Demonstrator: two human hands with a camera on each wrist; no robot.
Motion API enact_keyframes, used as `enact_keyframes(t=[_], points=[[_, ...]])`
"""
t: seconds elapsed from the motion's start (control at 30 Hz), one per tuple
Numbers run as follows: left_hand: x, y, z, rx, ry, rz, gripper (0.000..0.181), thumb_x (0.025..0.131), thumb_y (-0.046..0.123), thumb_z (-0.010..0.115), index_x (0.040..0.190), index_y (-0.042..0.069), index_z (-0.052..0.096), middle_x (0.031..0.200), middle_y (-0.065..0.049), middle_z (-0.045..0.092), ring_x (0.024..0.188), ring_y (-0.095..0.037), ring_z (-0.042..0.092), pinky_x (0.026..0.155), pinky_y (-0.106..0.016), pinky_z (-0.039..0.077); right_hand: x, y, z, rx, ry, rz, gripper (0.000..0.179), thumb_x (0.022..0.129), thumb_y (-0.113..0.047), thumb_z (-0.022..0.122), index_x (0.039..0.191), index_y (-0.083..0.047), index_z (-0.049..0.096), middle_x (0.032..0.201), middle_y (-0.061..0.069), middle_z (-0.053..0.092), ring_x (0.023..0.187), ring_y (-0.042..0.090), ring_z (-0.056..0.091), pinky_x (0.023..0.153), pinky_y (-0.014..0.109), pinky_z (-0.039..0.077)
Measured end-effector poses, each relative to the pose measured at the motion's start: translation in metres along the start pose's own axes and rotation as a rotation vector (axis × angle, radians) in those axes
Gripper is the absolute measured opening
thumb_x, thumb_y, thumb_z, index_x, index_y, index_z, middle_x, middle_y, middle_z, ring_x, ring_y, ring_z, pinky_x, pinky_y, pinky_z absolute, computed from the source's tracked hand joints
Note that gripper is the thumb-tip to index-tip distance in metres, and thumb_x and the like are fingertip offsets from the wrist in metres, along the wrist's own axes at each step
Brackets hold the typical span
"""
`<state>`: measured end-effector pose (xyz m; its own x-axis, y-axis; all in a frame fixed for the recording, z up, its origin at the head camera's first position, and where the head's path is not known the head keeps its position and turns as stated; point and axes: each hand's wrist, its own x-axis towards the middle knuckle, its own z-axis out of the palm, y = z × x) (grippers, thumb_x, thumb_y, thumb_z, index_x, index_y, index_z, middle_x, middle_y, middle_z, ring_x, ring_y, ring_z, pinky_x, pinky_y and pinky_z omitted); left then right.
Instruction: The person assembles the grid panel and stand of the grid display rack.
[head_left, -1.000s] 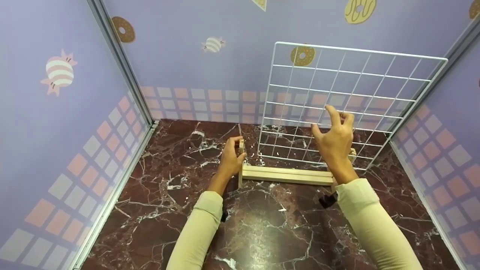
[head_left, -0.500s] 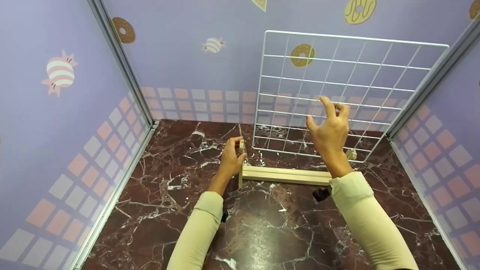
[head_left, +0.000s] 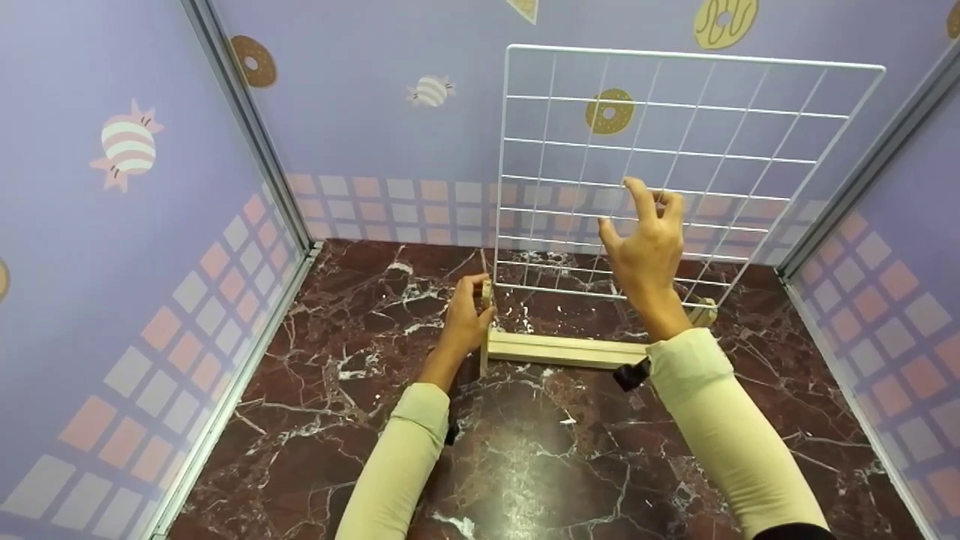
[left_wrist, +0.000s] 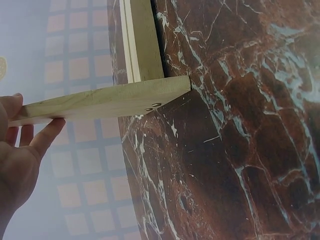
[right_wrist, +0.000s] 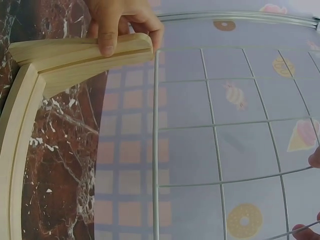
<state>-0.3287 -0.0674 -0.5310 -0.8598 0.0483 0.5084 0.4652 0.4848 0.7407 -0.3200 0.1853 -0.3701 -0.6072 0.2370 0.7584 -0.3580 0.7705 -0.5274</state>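
A white wire grid panel [head_left: 697, 58] stands tilted above a low wooden frame [head_left: 566, 349]. My right hand [head_left: 651, 251] holds the panel near its middle; some fingertips [right_wrist: 315, 159] rest at the wires in the right wrist view. My left hand [head_left: 466, 319] pinches the frame's left side piece [left_wrist: 115, 100] near its upper end, thumb on one face and fingers on the other. A groove runs along this grooved piece [right_wrist: 95, 52] in the right wrist view. The panel's lower left corner is close beside it. The frame's right side piece [head_left: 703, 311] is partly hidden behind my right forearm.
A dark red marbled surface [head_left: 360, 450] with white veins lies underneath. Purple walls with printed sweets and checks [head_left: 360, 112] enclose it at the back, left and right. Metal strips [head_left: 251, 127] line the corners. White flecks lie behind the frame's rail.
My right hand has moved left and up with the wire grid panel, bringing its lower left corner close to the left side piece. My left hand has stayed in place.
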Motion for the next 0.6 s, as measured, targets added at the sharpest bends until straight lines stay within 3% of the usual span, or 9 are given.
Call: enact_keyframes(t=[0.6], points=[[0.0, -0.001, 0.0, -0.009, -0.002, 0.016, 0.054, 0.083, -0.008, 0.071, 0.133, -0.003, 0.052, 0.124, -0.025, 0.059, 0.114, -0.042, 0.06, 0.104, -0.053, 0.05, -0.007, 0.006, 0.012, 0.009, 0.02, -0.009, 0.056, 0.08, -0.021, 0.083, 0.132, -0.017, 0.061, 0.118, 0.02, 0.052, 0.104, 0.035, 0.059, 0.084, 0.052, 0.057]])
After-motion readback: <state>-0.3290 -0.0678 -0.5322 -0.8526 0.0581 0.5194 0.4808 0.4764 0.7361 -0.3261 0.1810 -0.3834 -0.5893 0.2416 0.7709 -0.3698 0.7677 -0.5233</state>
